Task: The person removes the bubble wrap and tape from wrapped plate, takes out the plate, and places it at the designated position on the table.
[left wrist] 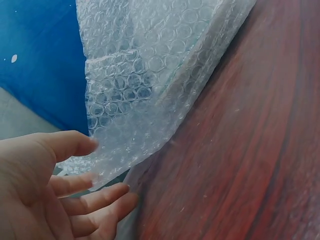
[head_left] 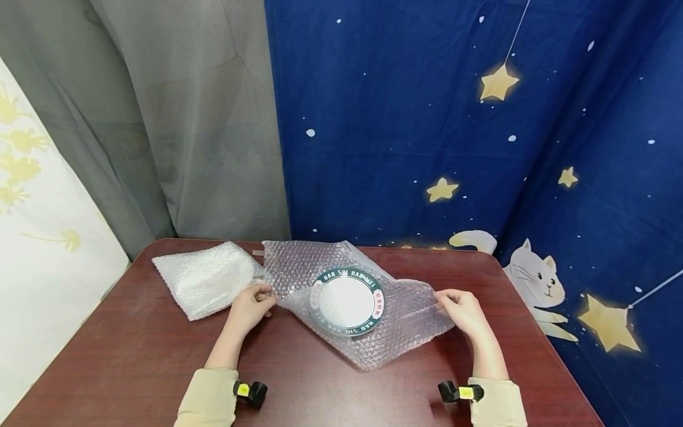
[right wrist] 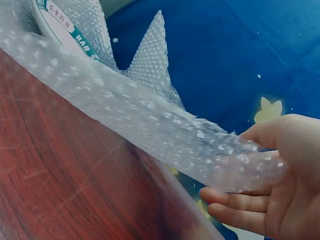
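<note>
A round plate [head_left: 347, 301] with a white centre and a green lettered rim lies on a sheet of bubble wrap [head_left: 304, 261]. A flap of the sheet covers the plate's lower left part. My left hand [head_left: 253, 307] holds the flap's left corner, which sits between thumb and fingers in the left wrist view. At the sheet's right end, my right hand [head_left: 463, 309] grips the wrap, thumb above and fingers beneath. In the right wrist view the wrap [right wrist: 150, 122] stretches from that hand toward the plate [right wrist: 65, 25], whose rim shows behind it.
Left of the sheet, a bubble-wrapped bundle [head_left: 205, 279] rests on the reddish-brown wooden table [head_left: 331, 397]. Grey [head_left: 203, 118] and blue star-patterned curtains [head_left: 384, 118] hang behind the table's far edge. A small strip of tape [head_left: 258, 252] lies near the sheet's upper left corner.
</note>
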`<action>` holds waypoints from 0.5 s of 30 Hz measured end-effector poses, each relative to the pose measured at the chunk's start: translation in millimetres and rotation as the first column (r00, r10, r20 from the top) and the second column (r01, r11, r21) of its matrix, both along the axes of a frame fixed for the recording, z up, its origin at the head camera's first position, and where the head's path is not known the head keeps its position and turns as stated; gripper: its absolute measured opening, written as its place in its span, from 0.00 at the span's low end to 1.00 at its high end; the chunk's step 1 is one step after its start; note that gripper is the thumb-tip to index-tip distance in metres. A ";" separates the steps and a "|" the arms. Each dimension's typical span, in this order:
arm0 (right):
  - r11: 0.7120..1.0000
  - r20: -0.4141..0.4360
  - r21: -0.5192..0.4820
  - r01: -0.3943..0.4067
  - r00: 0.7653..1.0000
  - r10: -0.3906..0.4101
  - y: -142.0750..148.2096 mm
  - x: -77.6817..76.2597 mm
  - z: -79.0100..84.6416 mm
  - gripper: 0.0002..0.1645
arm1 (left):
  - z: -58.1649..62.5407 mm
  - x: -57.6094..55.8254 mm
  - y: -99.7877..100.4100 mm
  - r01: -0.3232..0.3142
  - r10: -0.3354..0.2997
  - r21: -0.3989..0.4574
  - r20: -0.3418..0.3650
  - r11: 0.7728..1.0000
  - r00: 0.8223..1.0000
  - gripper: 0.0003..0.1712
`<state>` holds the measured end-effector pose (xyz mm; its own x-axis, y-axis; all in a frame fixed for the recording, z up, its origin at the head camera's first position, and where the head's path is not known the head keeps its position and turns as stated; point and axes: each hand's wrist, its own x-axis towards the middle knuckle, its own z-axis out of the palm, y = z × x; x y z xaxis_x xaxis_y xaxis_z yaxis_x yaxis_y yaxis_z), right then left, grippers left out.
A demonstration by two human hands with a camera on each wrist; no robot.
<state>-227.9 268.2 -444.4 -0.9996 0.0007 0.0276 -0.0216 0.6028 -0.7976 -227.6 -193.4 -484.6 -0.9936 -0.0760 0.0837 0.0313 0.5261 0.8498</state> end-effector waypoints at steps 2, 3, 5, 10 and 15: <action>0.999 -0.003 0.020 -0.029 1.000 0.029 1.3 0.5 -1.9 0.15 | -0.2 -0.2 -1.0 0.010 -0.010 -0.010 0.008 1.000 1.000 0.23; 0.998 -0.008 0.034 -0.046 0.999 0.046 1.5 0.6 -2.8 0.15 | -0.3 -0.3 -1.4 0.015 -0.015 -0.012 0.014 1.000 1.000 0.23; 0.995 -0.021 0.062 -0.076 0.997 0.077 1.2 0.1 -4.3 0.15 | -0.3 -0.1 -2.5 0.028 -0.028 -0.014 0.031 0.999 0.999 0.25; 0.987 -0.002 0.116 -0.115 0.993 0.116 -0.1 -1.5 -8.3 0.21 | 1.5 0.8 -3.8 0.059 -0.057 -0.022 0.076 0.998 0.995 0.29; 0.979 0.042 0.146 -0.140 0.990 0.135 1.1 -3.0 -14.3 0.28 | 3.6 1.6 -4.8 0.083 -0.081 -0.019 0.098 0.996 0.992 0.32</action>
<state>-230.9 269.3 -458.7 -0.9902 -0.1386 -0.0150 -0.0883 0.7072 -0.7015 -226.0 -198.2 -481.0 -0.9999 0.0067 -0.0125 -0.0068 0.5447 0.8386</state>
